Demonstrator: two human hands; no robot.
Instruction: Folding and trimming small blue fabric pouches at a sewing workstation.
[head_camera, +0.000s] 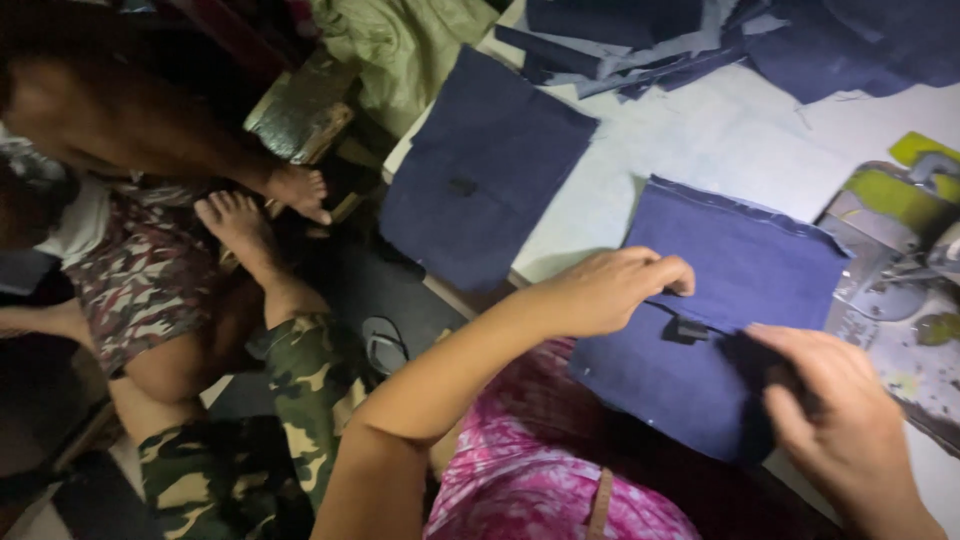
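The fabric panel (720, 300) lies on the table (700, 140), at its near edge, and serves as the landmark. On the panel sits a small tab (685, 330), near its near-left part. The left hand (610, 290) rests on the panel's left side, just left of the tab; the right hand (840, 410) lies on its near-right corner. A sewing machine (900, 260) stands just right of the panel. A second fabric panel (480, 170) lies left of and behind it, overhanging the table's edge. A heap of cut pieces (700, 40) lies well behind it. Bare feet (260, 210) and a sandal (385, 345) are on the floor far left of it.
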